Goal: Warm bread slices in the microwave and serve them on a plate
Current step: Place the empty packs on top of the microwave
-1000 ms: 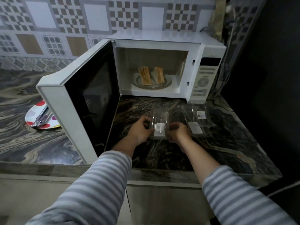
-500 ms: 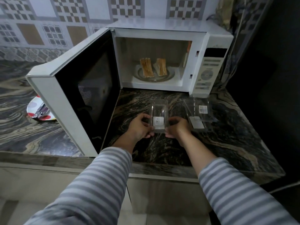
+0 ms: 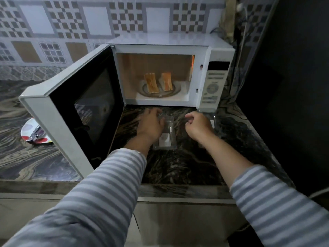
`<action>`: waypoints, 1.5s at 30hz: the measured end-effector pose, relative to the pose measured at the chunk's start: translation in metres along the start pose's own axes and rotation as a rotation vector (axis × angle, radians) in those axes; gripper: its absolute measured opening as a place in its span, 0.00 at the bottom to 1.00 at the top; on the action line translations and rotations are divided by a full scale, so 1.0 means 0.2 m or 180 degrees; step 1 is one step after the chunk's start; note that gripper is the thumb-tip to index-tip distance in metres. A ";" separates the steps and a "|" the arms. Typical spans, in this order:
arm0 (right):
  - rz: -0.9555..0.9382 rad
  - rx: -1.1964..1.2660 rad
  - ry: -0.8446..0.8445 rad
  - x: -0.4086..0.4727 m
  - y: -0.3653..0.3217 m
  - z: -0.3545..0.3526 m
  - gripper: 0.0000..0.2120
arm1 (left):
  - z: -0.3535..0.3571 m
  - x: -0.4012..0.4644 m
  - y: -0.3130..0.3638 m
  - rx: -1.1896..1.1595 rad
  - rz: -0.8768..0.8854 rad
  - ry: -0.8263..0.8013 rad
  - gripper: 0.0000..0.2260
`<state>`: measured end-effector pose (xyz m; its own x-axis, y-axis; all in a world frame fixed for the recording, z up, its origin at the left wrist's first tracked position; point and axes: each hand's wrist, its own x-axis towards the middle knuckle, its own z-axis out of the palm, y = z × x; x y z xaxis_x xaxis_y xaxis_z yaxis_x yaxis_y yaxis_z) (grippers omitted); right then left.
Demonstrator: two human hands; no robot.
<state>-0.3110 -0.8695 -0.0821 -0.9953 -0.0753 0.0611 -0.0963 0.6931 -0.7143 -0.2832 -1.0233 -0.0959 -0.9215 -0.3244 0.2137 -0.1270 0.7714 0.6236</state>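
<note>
I see the marbled counter (image 3: 187, 168) running across the whole view, with a patterned tile wall (image 3: 99, 22) behind it. On the counter at the back stands the white microwave (image 3: 170, 41), and its door (image 3: 76, 107) hangs wide open to the left, dark glass facing me. Inside, the cavity is lit, and on the round turntable (image 3: 176, 90) two bread slices (image 3: 151, 84) (image 3: 166, 81) stand on edge, side by side and slightly apart.

My two arms in grey striped sleeves (image 3: 99, 198) reach over the counter toward the microwave's opening. A clear plastic box (image 3: 166, 134) with a white label lies flat on the counter just in front of the oven. My left hand (image 3: 151, 124) hovers over its left side, fingers loosely extended forward; I cannot tell whether it touches the box. My right hand (image 3: 198, 125) is just right of the box, fingers loosely curled, holding nothing. A second clear box (image 3: 213, 122) lies partly hidden behind that hand.

Far left, half behind the door, a white plate (image 3: 26, 130) with red spots carries metal tongs (image 3: 35, 133).
</note>
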 end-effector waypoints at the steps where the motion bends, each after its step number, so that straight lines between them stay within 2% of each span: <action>1: 0.0049 -0.0019 0.0075 0.02 0.01 -0.04 0.15 | 0.02 0.01 0.06 -0.0093 0.0088 -0.0018 0.12; 7: 0.0193 -0.0390 0.0268 0.05 0.17 -0.25 0.14 | 0.22 0.00 0.29 -0.0571 0.0324 -0.0319 0.11; 14: 0.0678 -0.0269 0.0326 0.05 0.43 -0.22 0.11 | 0.46 -0.07 0.35 -0.0732 -0.0054 -0.0951 0.17; 18: 0.0942 0.0193 0.0308 0.05 0.53 -0.15 0.09 | 0.58 -0.13 0.29 -0.0895 -0.0269 -0.0896 0.11; 23: 0.1266 0.1108 0.0222 0.07 0.59 -0.10 0.13 | 0.64 -0.14 0.29 -0.1792 -0.0865 -0.0811 0.07; 26: 0.1435 0.1459 0.0307 0.08 0.60 -0.09 0.13 | 0.67 -0.12 0.29 -0.1957 -0.1109 -0.0710 0.08; 32: 0.1566 0.1508 0.0426 0.10 0.60 -0.09 0.13 | 0.66 -0.11 0.31 -0.2241 -0.1270 -0.0806 0.13; 38: 0.1614 0.1438 0.0170 0.11 0.62 -0.11 0.14 | 0.64 -0.12 0.30 -0.2531 -0.1423 -0.0987 0.11; 45: 0.1713 0.1384 -0.0025 0.12 0.60 -0.14 0.17 | 0.62 -0.12 0.27 -0.2690 -0.1489 -0.1100 0.18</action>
<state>-0.3469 -0.7681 -0.1471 -0.9031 0.1922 -0.3841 0.4259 0.2854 -0.8586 -0.3134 -0.9059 -0.1595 -0.9185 -0.2152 -0.3318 -0.3237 -0.0729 0.9434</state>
